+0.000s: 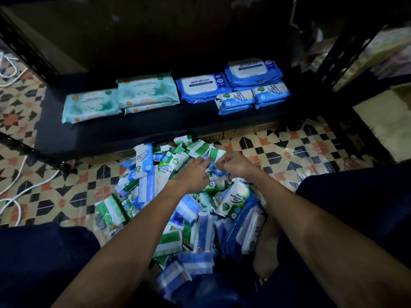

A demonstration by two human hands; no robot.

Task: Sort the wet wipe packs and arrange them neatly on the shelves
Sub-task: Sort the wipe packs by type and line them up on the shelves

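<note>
A heap of small green and blue wet wipe packs [191,210] lies on the tiled floor between my knees. Both hands reach into its far end. My left hand [193,174] lies over the packs with fingers stretched forward, touching a small blue pack [214,171]. My right hand [233,163] has curled fingers and pinches a small green pack [216,153] at the heap's top. On the low black shelf [138,127] lie teal packs [120,96] at left, large blue packs [229,82] in the middle and right, and small blue packs [253,98] in front of those.
Patterned floor tiles [295,150] surround the heap. White cables [20,190] run along the floor at left. A black shelf upright [333,52] rises at right, with another shelf unit behind it. My dark-clothed knees frame the bottom corners.
</note>
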